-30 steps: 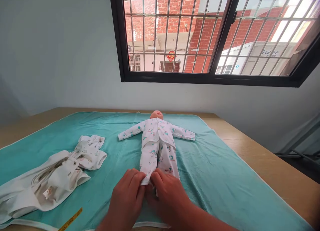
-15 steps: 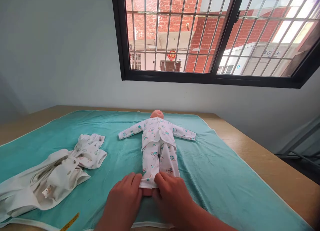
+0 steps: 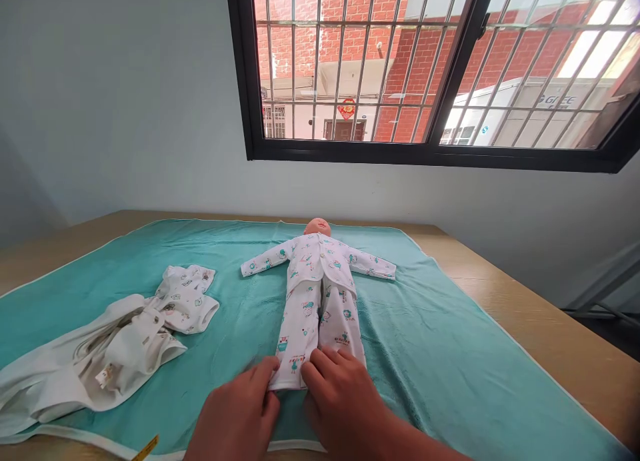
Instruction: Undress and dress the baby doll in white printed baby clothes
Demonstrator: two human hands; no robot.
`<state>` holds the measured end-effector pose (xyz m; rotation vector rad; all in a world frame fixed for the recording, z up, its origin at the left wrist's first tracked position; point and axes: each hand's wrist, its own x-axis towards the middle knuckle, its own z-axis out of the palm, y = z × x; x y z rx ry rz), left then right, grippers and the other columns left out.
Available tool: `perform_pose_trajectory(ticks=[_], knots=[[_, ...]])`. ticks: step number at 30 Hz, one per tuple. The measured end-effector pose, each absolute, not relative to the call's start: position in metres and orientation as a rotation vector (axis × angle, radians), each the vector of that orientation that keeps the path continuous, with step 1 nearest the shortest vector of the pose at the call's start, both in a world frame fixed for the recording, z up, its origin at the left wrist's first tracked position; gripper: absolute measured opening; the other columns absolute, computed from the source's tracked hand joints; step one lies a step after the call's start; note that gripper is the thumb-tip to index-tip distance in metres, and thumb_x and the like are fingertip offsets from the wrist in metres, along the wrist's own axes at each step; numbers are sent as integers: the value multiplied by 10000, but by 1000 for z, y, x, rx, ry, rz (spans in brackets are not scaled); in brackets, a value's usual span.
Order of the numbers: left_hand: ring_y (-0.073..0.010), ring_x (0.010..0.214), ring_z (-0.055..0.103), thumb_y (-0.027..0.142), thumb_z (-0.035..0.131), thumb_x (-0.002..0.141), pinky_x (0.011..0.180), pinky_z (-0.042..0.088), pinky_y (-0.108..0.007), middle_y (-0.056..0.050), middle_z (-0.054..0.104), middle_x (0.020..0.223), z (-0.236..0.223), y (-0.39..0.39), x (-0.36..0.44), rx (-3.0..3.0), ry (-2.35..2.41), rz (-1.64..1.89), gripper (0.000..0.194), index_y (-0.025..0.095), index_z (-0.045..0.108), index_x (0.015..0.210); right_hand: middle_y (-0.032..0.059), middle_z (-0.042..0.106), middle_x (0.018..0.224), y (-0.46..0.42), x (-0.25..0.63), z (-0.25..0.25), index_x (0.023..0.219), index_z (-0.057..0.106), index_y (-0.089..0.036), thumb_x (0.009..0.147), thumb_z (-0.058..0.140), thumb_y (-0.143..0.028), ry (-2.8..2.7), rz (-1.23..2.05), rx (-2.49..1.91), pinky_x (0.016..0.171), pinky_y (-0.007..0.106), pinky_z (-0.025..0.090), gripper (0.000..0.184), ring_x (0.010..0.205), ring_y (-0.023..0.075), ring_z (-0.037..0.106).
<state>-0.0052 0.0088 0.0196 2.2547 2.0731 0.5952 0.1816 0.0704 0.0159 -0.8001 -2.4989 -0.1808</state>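
A baby doll (image 3: 318, 227) lies on its back on a teal towel (image 3: 425, 354), dressed in a white printed top and printed trousers (image 3: 313, 321). Its arms stretch out sideways and its feet point toward me. My left hand (image 3: 239, 414) pinches the hem of the left trouser leg. My right hand (image 3: 345, 401) rests with curled fingers on the hem of the other leg. The doll's feet are hidden under the cloth and my fingers.
A pile of white baby clothes (image 3: 115, 351) lies on the towel at the left. A yellow tape measure (image 3: 145, 449) pokes in at the bottom edge. The wooden table (image 3: 545, 341) meets a wall under a barred window (image 3: 430, 68).
The trouser hems have been drawn toward me, so the legs now lie longer and flatter. Both hands slid slightly down the picture with the hems. The view shifted a little.
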Motion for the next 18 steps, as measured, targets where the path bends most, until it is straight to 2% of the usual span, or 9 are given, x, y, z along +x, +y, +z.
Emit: perform_pose_trajectory(ticks=[3, 6, 10, 13, 18], knots=[[-154, 659, 688, 155, 459, 837, 540, 449, -212, 28, 726, 829, 27, 6, -7, 2262, 2058, 813, 292, 275, 575, 1076, 12, 555, 722, 66, 184, 28, 751, 487, -198, 686, 530, -97, -2433, -149, -815, 601, 314, 238, 128, 648, 165, 461], [-128, 641, 673, 155, 446, 855, 543, 451, -194, 39, 705, 772, 31, 6, -4, 2312, 1996, 949, 229, 261, 589, 999, 6, 550, 716, 63, 185, 33, 745, 481, -205, 713, 548, -134, -2428, -149, -816, 594, 315, 223, 103, 638, 166, 454], [-120, 591, 635, 135, 420, 869, 525, 432, -197, 46, 647, 672, 26, 6, 7, 2433, 1871, 957, 192, 245, 576, 849, 4, 571, 725, 63, 181, 22, 742, 486, -213, 789, 598, -217, -2460, -218, -800, 589, 321, 206, 121, 640, 175, 481], [-127, 578, 615, 126, 422, 864, 521, 424, -211, 41, 629, 662, 23, 6, 10, 2500, 1824, 962, 186, 241, 566, 841, 1, 567, 689, 67, 177, 11, 738, 483, -214, 790, 629, -249, -2418, -296, -849, 580, 327, 194, 160, 613, 181, 486], [-124, 562, 599, 136, 446, 865, 517, 418, -211, 43, 606, 641, 23, 7, 3, 2530, 1821, 980, 158, 238, 562, 835, -8, 570, 676, 68, 176, 9, 750, 471, -215, 763, 609, -186, -2444, -290, -868, 568, 328, 189, 142, 593, 183, 498]])
